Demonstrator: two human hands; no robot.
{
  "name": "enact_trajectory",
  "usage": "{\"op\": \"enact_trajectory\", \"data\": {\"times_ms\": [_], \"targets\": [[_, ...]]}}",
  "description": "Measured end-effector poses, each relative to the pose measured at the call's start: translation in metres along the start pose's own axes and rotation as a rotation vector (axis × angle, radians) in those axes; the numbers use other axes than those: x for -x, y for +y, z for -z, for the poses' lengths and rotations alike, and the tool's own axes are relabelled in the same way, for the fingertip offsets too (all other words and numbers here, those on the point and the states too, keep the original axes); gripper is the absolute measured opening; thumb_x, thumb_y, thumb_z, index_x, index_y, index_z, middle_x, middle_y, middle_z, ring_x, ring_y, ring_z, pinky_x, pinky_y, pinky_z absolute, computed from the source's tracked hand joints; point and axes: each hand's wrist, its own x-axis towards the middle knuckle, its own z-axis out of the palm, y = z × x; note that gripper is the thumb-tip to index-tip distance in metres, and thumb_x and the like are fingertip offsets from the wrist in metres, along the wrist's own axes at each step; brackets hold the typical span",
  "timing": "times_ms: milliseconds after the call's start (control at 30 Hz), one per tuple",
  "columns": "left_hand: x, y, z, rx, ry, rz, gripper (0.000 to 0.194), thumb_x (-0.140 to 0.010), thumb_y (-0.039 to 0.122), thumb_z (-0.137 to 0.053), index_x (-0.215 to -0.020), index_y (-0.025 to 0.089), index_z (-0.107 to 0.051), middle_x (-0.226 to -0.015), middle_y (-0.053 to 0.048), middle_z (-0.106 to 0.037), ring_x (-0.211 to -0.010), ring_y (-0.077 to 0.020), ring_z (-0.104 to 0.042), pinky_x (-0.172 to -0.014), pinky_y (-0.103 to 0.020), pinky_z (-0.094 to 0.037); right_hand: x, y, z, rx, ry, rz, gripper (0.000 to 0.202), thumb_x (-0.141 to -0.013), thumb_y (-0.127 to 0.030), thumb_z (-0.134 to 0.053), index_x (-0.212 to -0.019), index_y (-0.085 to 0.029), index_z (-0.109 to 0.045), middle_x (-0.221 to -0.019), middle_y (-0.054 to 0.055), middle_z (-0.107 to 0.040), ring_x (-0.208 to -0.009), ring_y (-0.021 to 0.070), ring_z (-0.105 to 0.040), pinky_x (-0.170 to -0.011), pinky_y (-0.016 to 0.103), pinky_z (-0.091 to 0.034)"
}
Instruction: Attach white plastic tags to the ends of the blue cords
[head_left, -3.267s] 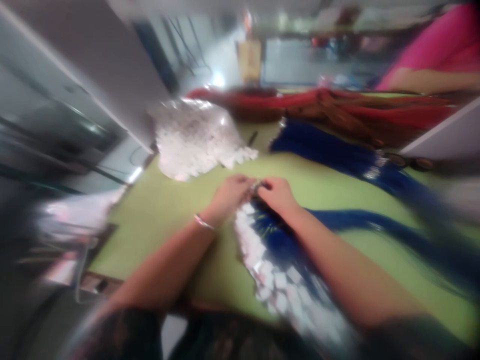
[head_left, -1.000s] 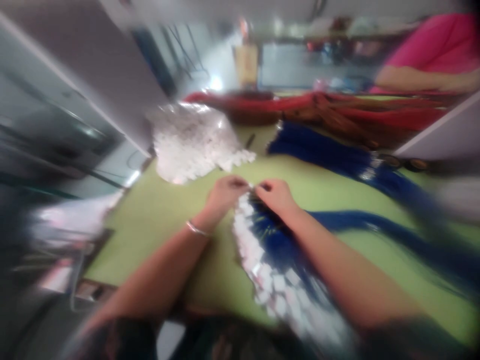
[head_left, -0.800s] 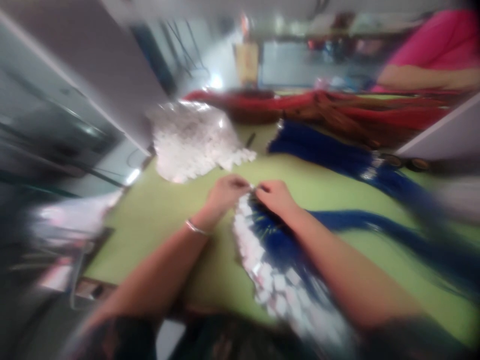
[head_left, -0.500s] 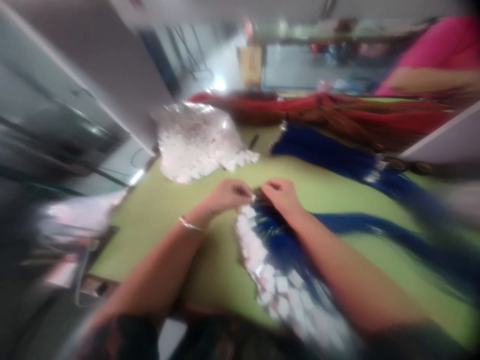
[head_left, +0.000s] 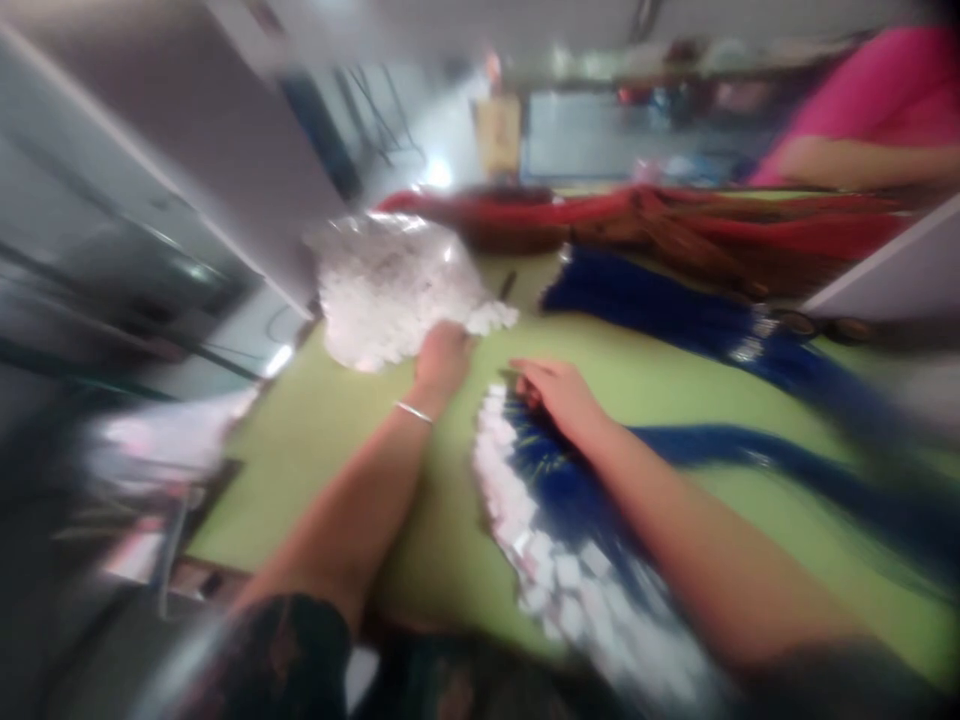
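My left hand [head_left: 444, 358] is at the near edge of a clear bag [head_left: 390, 285] of small white pieces, beside a few loose ones [head_left: 493, 317]. Its fingertips are hidden behind the hand. My right hand [head_left: 551, 388] rests at the top end of a bundle of blue strands [head_left: 559, 480], its fingers curled; what they hold is too blurred to make out. White square tags [head_left: 504, 470] line the left side of the strands and spread toward the front edge.
Another blue bundle [head_left: 645, 300] lies at the back right, in front of long red and brown strands [head_left: 585, 215]. A dark thin object [head_left: 508, 286] is near the bag. A person in a pink top [head_left: 885, 100] is across the table [head_left: 285, 470].
My left hand has left the tip of the blue bundle and moved up and slightly left to the bag's edge. My right hand stays nearly in place.
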Motion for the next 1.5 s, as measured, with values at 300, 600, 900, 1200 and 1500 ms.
{"op": "enact_trajectory", "data": {"times_ms": [300, 600, 900, 1200, 1500], "targets": [[0.019, 0.01, 0.01, 0.28, -0.05, 0.075, 0.038, -0.078, 0.019, -0.052, -0.115, 0.016, -0.064, -0.092, -0.012, -0.067, -0.086, -0.0243, -0.062, -0.08, -0.037, -0.047, 0.004, -0.005, -0.003, 0.044, 0.042, -0.067, 0.007, -0.07, -0.022, -0.061, -0.066, -0.016, -0.063, -0.061, 0.001, -0.066, -0.044, 0.0085, -0.05, -0.045, 0.022, -0.042], [0.037, 0.042, 0.027, 1.313, -0.522, 0.415, 0.021, -0.069, 0.03, -0.073, -0.07, 0.012, -0.063, -0.054, 0.0, -0.051, -0.044, -0.0042, -0.042, -0.038, -0.017, -0.028, 0.003, 0.003, 0.0, 0.298, 0.249, 0.295, 0.008, -0.068, -0.023, -0.056, -0.061, -0.019, -0.058, -0.058, -0.002, -0.059, -0.056, 0.0119, -0.051, -0.059, 0.024, -0.042], [0.041, 0.044, 0.021, 1.293, -0.575, 0.365, 0.025, -0.068, 0.032, -0.075, -0.069, 0.01, -0.062, -0.047, 0.005, -0.043, -0.038, -0.0015, -0.032, -0.034, -0.017, -0.02, 0.005, 0.011, -0.001, 0.542, 0.205, 0.43, 0.011, -0.074, -0.025, -0.053, -0.065, -0.02, -0.056, -0.06, -0.001, -0.059, -0.055, 0.0121, -0.049, -0.059, 0.024, -0.036], [0.042, 0.048, 0.025, 1.25, -0.521, 0.35, 0.026, -0.069, 0.032, -0.075, -0.07, 0.011, -0.06, -0.051, 0.003, -0.051, -0.037, -0.0011, -0.036, -0.034, -0.016, -0.021, 0.004, 0.014, 0.0, 0.569, 0.225, 0.437, 0.012, -0.072, -0.026, -0.053, -0.062, -0.02, -0.051, -0.056, -0.003, -0.054, -0.053, 0.0112, -0.047, -0.056, 0.023, -0.035], [0.045, 0.052, 0.025, 1.099, -0.48, 0.291, 0.03, -0.07, 0.039, -0.074, -0.069, 0.012, -0.059, -0.045, 0.004, -0.049, -0.036, -0.0022, -0.035, -0.036, -0.017, -0.021, 0.003, 0.013, 0.0, 0.667, 0.199, 0.409, 0.011, -0.073, -0.025, -0.054, -0.064, -0.02, -0.054, -0.058, -0.002, -0.057, -0.055, 0.0122, -0.047, -0.058, 0.024, -0.034]]}}
